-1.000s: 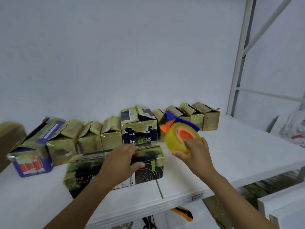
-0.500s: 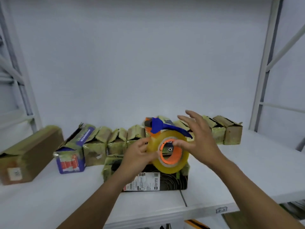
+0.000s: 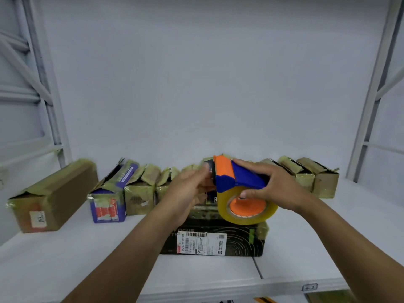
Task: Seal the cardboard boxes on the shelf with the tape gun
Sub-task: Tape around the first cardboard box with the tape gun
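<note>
Orange-and-blue tape gun (image 3: 231, 180), yellowish roll, held over black box (image 3: 240, 241).
Right hand (image 3: 282, 189) gripped its blue body; left hand (image 3: 188, 193) blurred, grip indeterminate. Box showed "OCUS" and a barcode label (image 3: 201, 242).

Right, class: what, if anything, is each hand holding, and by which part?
The right hand grips the tape gun by its blue handle. The left hand is at the gun's orange front end, too blurred to tell a hold.
</note>
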